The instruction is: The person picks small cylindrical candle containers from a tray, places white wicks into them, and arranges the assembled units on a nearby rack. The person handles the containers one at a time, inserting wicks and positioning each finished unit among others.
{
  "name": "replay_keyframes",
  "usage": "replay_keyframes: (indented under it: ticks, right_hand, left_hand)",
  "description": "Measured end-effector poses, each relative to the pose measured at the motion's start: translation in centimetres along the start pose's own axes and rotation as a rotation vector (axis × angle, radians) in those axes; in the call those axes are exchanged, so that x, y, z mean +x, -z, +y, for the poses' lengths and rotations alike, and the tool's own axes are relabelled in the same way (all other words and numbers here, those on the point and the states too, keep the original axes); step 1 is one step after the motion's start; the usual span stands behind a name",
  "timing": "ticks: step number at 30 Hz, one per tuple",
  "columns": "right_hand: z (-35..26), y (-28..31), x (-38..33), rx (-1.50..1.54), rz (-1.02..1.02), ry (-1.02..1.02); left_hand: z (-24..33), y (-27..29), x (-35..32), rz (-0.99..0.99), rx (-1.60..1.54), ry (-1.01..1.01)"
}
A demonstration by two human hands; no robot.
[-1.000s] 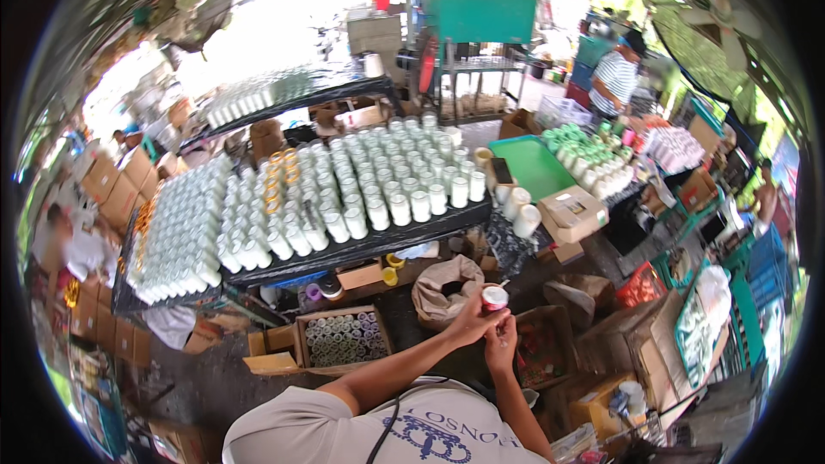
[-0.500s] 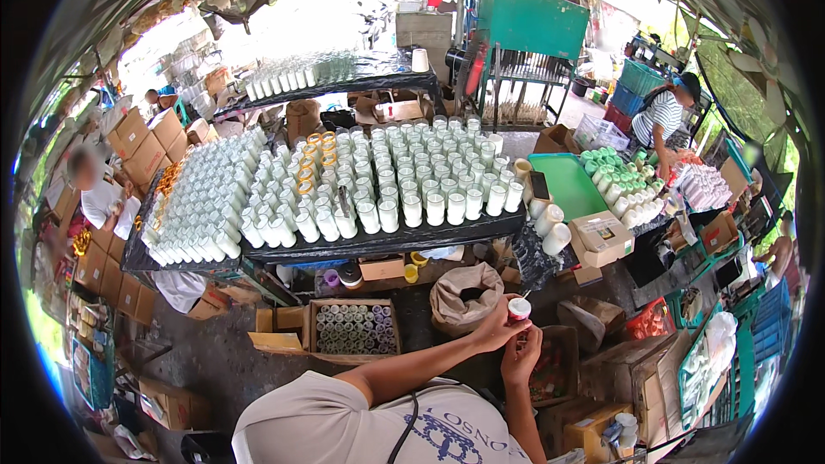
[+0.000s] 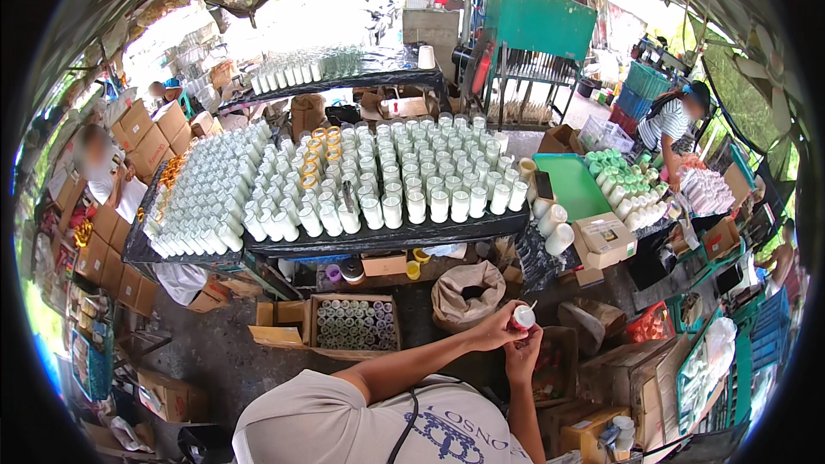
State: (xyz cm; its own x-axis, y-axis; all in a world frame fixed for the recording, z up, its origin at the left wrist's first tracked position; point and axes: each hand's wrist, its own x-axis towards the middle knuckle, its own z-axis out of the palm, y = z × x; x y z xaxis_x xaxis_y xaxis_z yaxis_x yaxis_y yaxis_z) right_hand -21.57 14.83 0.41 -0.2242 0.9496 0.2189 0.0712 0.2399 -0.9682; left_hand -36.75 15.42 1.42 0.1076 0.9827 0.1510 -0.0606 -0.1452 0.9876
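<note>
Both my hands are raised at lower centre right, close together around a small candle [image 3: 522,318]. It has a white top, a red side and a short pale wick poking up at its right. My left hand [image 3: 495,329] is closed on the candle from the left. Just below it, my right hand [image 3: 522,361] has its fingers curled up against the candle's underside; the fingertips are partly hidden. Beneath my hands stands an open carton [image 3: 563,352] with red and green items in it. A sack [image 3: 464,320] with its top rolled open is just beyond my left hand.
Ahead, a long black-covered table [image 3: 369,243] bears rows of white candles in glasses. An open carton [image 3: 354,351] of glass cups stands on the floor. To the right are a green tray [image 3: 569,185], a cardboard box [image 3: 604,239] and a co-worker in stripes [image 3: 666,125]. Another person [image 3: 116,180] is at left.
My hands have moved slightly down and right with the candle, whose top has tilted a little. The view has shifted slightly. The striped co-worker's head and arm have moved a bit right.
</note>
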Motion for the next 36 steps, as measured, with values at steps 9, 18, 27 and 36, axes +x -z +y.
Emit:
replay_keyframes:
  ticks: [9,18,27,36]
  right_hand:
    - [-0.2,0.5,0.1,0.165,-0.078,-0.054]
    - [1.9,1.0,0.3,0.181,-0.190,-0.007]
    - [4.3,1.0,0.8,0.359,-0.295,-0.064]
    - [4.5,0.8,1.1,0.305,-0.419,-0.028]
  left_hand:
    - [0.1,-0.9,-0.6,-0.050,-0.049,0.027]
    - [-1.0,-0.8,-1.0,-0.039,-0.061,0.023]
    - [-1.5,-1.4,-1.3,0.088,0.008,-0.016]
    - [-0.5,-1.3,-3.0,0.175,0.078,-0.012]
